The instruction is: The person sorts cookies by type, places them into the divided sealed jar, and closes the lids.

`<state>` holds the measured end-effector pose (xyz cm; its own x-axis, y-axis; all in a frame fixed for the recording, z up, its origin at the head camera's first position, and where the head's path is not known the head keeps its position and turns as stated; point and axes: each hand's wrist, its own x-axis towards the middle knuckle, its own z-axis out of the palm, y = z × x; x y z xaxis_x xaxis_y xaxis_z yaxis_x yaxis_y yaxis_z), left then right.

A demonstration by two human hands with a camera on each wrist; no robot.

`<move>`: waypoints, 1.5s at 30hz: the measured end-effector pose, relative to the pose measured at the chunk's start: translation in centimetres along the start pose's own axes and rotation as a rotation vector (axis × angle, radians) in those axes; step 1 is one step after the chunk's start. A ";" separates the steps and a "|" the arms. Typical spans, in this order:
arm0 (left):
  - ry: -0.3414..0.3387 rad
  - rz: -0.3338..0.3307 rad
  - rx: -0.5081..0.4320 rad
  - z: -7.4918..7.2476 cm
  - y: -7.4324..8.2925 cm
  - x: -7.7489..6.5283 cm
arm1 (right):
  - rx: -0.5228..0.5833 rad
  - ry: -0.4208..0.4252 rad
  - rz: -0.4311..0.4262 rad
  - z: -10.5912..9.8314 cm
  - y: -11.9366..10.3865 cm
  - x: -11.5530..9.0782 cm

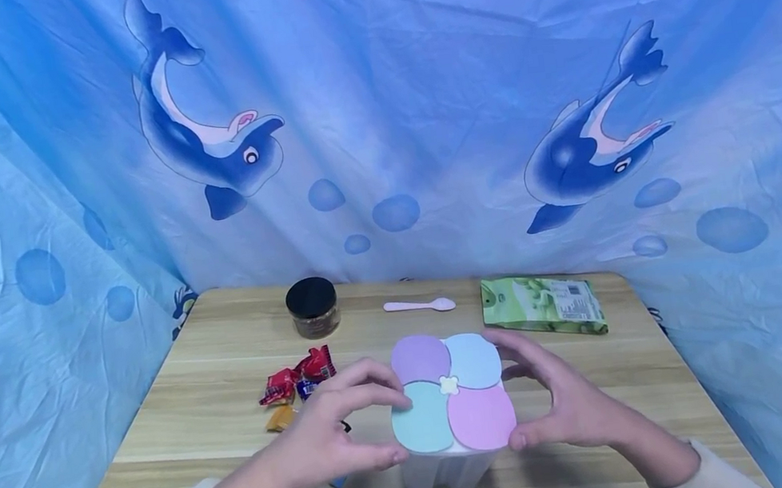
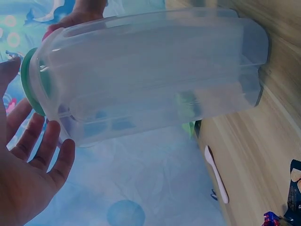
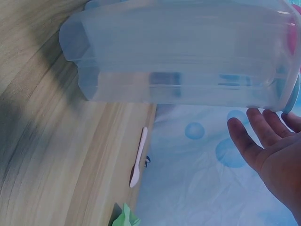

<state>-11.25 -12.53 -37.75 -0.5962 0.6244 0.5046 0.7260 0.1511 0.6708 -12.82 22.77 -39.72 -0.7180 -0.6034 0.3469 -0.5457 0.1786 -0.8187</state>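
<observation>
A tall, frosted clear plastic storage container (image 2: pixel 150 70) stands before me, topped by a lid of four rounded petals in purple, light blue, teal and pink (image 1: pixel 482 419). My left hand (image 1: pixel 335 423) is at its left side, with a fingertip on the teal petal and the thumb by the front rim. Around the right side reaches my right hand (image 1: pixel 561 398), its thumb by the pink petal and its forefinger at the light blue one. The fingers of both hands are spread, with space between palms and lid. In the right wrist view, fingertips (image 3: pixel 254 114) meet the wall below the rim.
On the left lie red-wrapped candies (image 1: pixel 297 375) and an orange packet (image 1: pixel 280 418). Toward the back edge are a black-lidded jar (image 1: pixel 313 309), a pale pink spoon (image 1: pixel 420 305) and a green snack bag (image 1: pixel 543 305). A blue dolphin-print curtain (image 1: pixel 384 116) surrounds the table (image 1: pixel 602 445).
</observation>
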 end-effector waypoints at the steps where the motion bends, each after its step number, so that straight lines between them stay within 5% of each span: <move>1: 0.000 0.000 0.007 0.1 0.0 0.0 | -0.001 0.000 0.002 0.0 0.0 0.0; 12: -0.003 0.011 0.072 0.4 -0.4 0.2 | -0.001 -0.003 -0.005 0.0 0.1 0.0; 22: 0.151 0.372 0.157 0.7 -1.8 1.2 | -0.016 0.010 0.013 0.1 -0.3 0.1; 29: 0.220 0.485 0.255 0.7 -2.6 2.0 | -0.076 0.025 -0.007 -0.1 -0.4 0.5; 35: 0.229 0.509 0.278 0.6 -2.2 2.4 | -0.113 0.014 0.002 -0.3 -0.5 0.8; 45: 0.110 0.368 0.199 -1.2 -1.0 3.1 | -0.125 0.002 0.066 -1.0 -0.7 1.2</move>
<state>-14.27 -11.65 -36.20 -0.3104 0.5805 0.7528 0.9425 0.0848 0.3232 -13.70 22.70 -38.27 -0.7547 -0.5856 0.2957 -0.5473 0.3134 -0.7760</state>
